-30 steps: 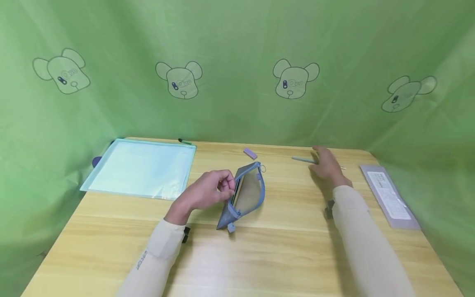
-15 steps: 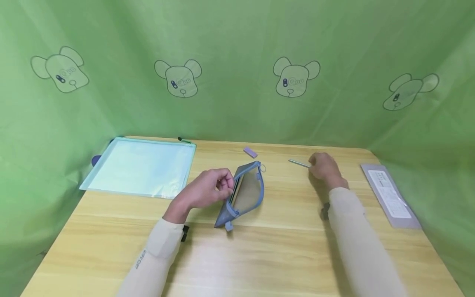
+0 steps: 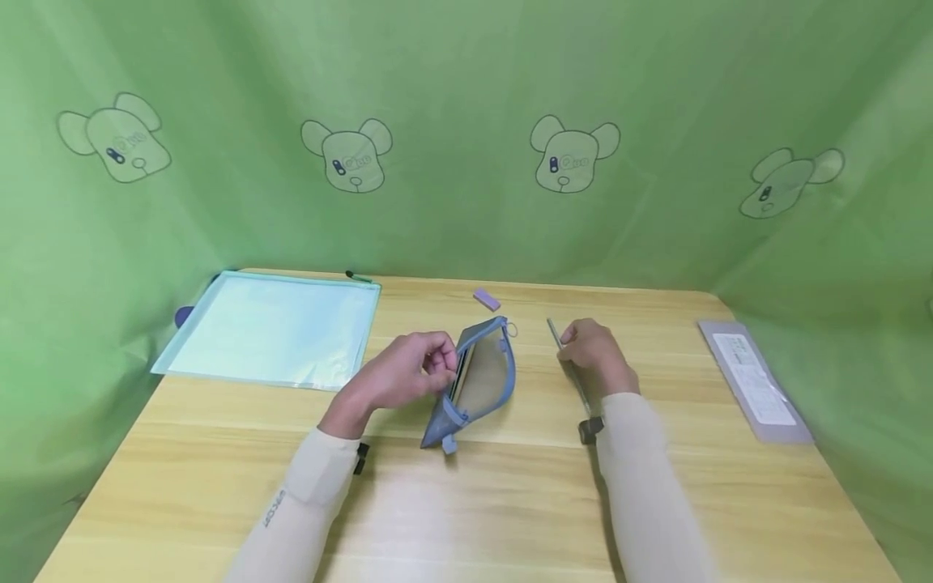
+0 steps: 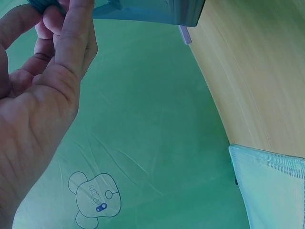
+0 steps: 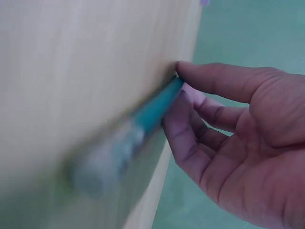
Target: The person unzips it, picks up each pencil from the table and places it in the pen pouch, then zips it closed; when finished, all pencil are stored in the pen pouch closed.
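Observation:
My left hand [image 3: 404, 372] pinches the edge of a blue zip pencil case [image 3: 440, 425], which stands unzipped on the table with its mouth facing right. Long thin items show inside it, too small to identify. In the left wrist view, fingertips and thumb meet on the case's blue edge [image 4: 147, 13]. My right hand [image 3: 596, 352], to the right of the case, holds a teal pencil [image 5: 159, 105] between thumb and fingers. Its pale eraser end with a metal ferrule points toward the wrist camera, blurred. In the head view, the pencil slants from far left to near right.
A small purple eraser [image 3: 486, 300] lies behind the pencil case. On the left, a pale blue zip document pouch [image 3: 270, 328] lies flat, with something dark purple poking out beside it. A mauve package [image 3: 754, 380] with a white label lies at the right edge. Green curtain [image 3: 466, 146] surrounds the table.
My right hand has picked up the pencil from the back right and carried it left toward the case, turning it from nearly sideways to pointing away. The left hand has stayed on the case.

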Demonstrator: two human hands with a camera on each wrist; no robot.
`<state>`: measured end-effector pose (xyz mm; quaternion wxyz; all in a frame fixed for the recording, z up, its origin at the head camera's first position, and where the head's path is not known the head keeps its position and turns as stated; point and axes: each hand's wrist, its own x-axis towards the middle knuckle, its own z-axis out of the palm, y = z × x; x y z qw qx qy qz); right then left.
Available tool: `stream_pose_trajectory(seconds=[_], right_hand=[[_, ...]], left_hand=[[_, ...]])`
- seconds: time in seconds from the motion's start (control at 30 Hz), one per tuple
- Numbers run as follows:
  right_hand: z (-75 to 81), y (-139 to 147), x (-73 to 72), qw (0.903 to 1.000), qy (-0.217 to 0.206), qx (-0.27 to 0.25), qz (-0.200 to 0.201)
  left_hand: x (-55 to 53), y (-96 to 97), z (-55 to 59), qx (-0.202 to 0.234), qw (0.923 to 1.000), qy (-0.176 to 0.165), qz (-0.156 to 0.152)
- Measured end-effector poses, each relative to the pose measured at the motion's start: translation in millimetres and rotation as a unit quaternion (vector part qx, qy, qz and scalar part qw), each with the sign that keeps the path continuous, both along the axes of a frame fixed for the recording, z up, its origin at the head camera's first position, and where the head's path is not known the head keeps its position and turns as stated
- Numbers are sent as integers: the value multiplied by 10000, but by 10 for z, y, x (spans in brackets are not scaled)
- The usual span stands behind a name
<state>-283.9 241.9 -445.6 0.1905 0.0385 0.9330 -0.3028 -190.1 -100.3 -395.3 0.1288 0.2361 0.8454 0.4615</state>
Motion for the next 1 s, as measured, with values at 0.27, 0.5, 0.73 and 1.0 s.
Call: stream_pose_trajectory(seconds=[0.27,0.5,0.73,1.0], right_hand=[[15,-100,153,9999,36,81,104],[-11,-247,226,9994,139,48,316],[-18,-521,299,9978,184,260,574],[1,-655,355,9956,273,579,688]], left_hand=[[-21,35,-9,-48,10000,27,-9],[-23,14,-33,-83,9999,0,68],[-7,-43,-43,-12,9999,25,145],[-12,-34,-14,61,9999,-4,159]])
